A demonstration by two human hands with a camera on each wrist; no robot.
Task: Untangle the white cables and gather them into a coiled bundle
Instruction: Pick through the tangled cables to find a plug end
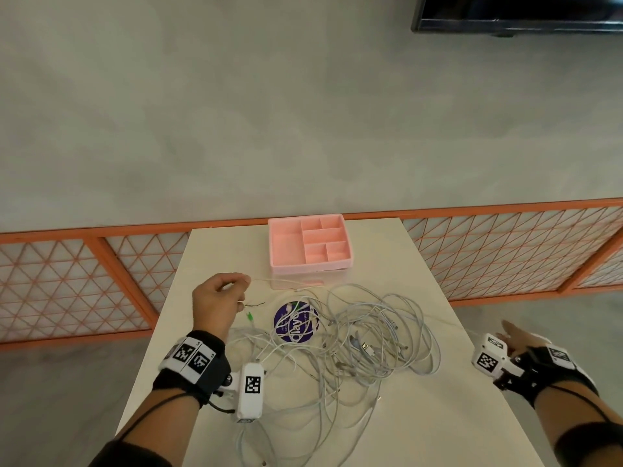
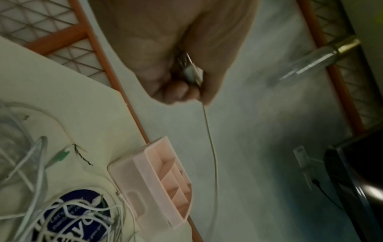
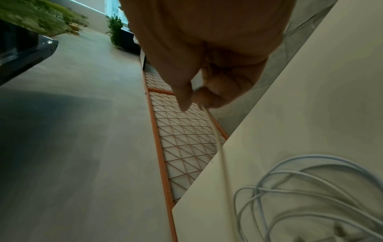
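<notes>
One cable [image 2: 211, 147] is pinched at each end by both hands [image 1: 219, 298]; it should be drawn out slowly, clear of the tangle [image 1: 354, 345].

You stand at a pale cream worktop [image 1: 438, 416] on a grey concrete floor [image 1: 269, 112]. Beyond its far end an orange lattice partition [image 1: 505, 251] runs left to right. A dark screen [image 1: 519, 15] sits far right. Green plants [image 3: 115, 31] stand by a bright window [image 3: 116, 9].

Table [image 1: 215, 251] — cables [image 1: 371, 332], pink organizer [image 1: 310, 262], sticker [image 1: 296, 321].
</notes>
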